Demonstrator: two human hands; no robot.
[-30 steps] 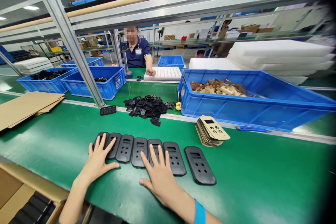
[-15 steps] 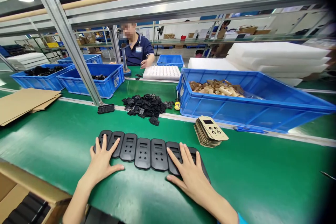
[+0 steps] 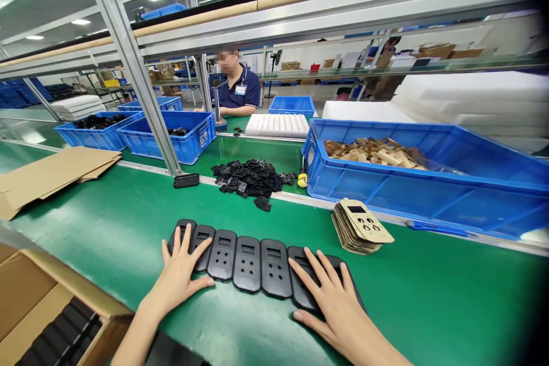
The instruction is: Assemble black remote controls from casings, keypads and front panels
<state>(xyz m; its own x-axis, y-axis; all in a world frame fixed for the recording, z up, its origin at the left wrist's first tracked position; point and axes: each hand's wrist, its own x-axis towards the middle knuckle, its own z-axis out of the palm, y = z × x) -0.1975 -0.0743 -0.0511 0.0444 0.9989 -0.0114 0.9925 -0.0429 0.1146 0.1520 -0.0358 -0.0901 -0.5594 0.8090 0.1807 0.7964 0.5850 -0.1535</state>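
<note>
A slightly curved row of several black plastic housings (image 3: pixel 247 263) lies on the green tabletop, each with a slotted window and round holes. My left hand (image 3: pixel 180 269) rests with fingers spread over the left end of the row. Across the right end lies my right hand (image 3: pixel 332 303), its fingers also spread and partly hiding the housings there. Neither hand grips anything. Beyond the right hand stands a stack of beige cut-out panels (image 3: pixel 369 227). A heap of thin black parts (image 3: pixel 253 177) sits farther back.
At the back right is a blue bin (image 3: pixel 412 194) of tan pieces. A yellow-handled screwdriver (image 3: pixel 302 179) leans by it. Flat cardboard (image 3: pixel 60 174) lies left; an open carton (image 3: pixel 103 306) holds black parts at lower left. A co-worker (image 3: pixel 241 88) sits across, near a white tray (image 3: pixel 277 126).
The view has shifted, so the scene sits a little lower and farther right. My hands stay spread on the row. The co-worker's hand has moved away from the white tray.
</note>
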